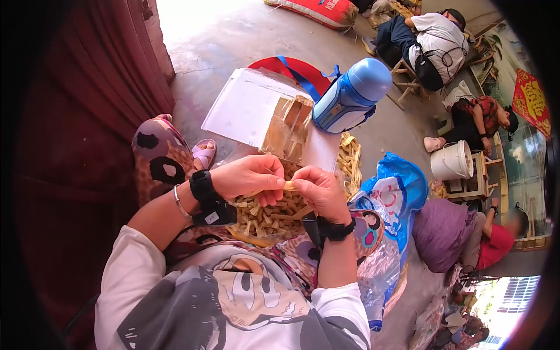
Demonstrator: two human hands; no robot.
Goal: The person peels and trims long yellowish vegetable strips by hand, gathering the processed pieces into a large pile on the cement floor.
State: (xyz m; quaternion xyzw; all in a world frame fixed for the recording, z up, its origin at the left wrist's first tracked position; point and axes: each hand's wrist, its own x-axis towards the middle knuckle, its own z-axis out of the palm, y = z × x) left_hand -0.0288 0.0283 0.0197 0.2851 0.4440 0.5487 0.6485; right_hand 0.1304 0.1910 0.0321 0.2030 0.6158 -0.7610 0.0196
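Fingertips in close on both sides here: the left hand (252,177) has thumb and fingers curled together with next to no gap, and the right hand (321,186) meets it in a tight thumb-and-finger pinch. Between them, held just above the lap, is the pale yellow strip (289,186), only a short bit showing; how its ends run behind the fingers, I can't tell. The step in hand looks like close two-handed work on that one piece, perhaps a fold, twist or knot. The next move, I'd judge, calls for one pinch staying firm while the other shifts its hold, with light pressure so the strip doesn't slip or split.

Just below the hands, a heap of short knotted-looking yellow pieces (265,219) spreads over the lap; longer yellow strips (350,157) lie to the right, past the right hand. Ahead, a brown box (284,131) wrapped in clear film sits on a white sheet (239,105), with a blue bottle (344,102) upright beside it. Out right, a blue plastic bag (408,175) slumps by the knee, and farther off a white bucket (452,161) stands near seated co-workers.
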